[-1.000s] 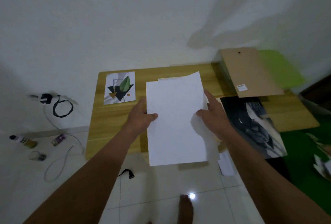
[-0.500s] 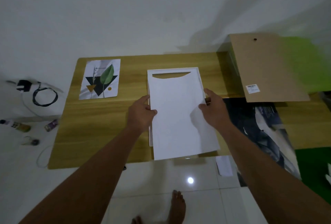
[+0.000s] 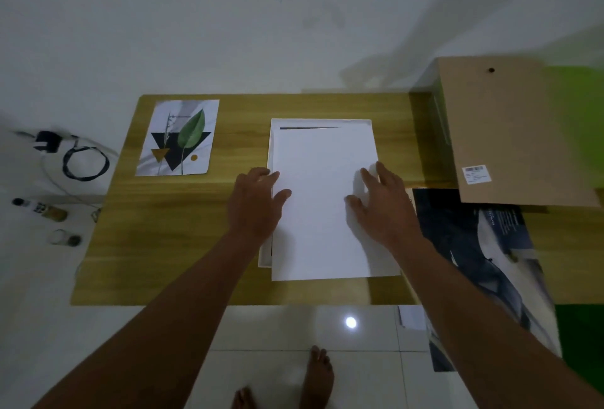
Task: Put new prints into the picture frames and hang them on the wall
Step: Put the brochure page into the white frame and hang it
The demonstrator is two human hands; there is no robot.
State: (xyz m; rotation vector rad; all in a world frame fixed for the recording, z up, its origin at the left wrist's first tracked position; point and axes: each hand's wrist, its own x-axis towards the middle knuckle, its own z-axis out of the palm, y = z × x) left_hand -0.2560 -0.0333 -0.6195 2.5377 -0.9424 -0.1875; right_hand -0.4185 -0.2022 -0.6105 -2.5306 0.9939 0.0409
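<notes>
- While the white sheet (image 3: pixel 322 212) lies on the white frame (image 3: pixel 322 121) at the centre of the table (image 3: pixel 176 232), the left hand (image 3: pixel 258 203) presses its 9 o'clock edge, fingers straight.
- At 3 o'clock the right hand (image 3: pixel 384 207) presses flat, gripping nothing.

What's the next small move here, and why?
Probably nudge the white sheet away with the left hand and right hand, both flat on it: its near edge overhangs the white frame, a gap shows at the far end, so it likely isn't seated.

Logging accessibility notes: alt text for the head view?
The left hand and right hand rest on a white paper sheet over a white picture frame on a wooden table. A leaf print lies left, a brown backing board right.
</notes>
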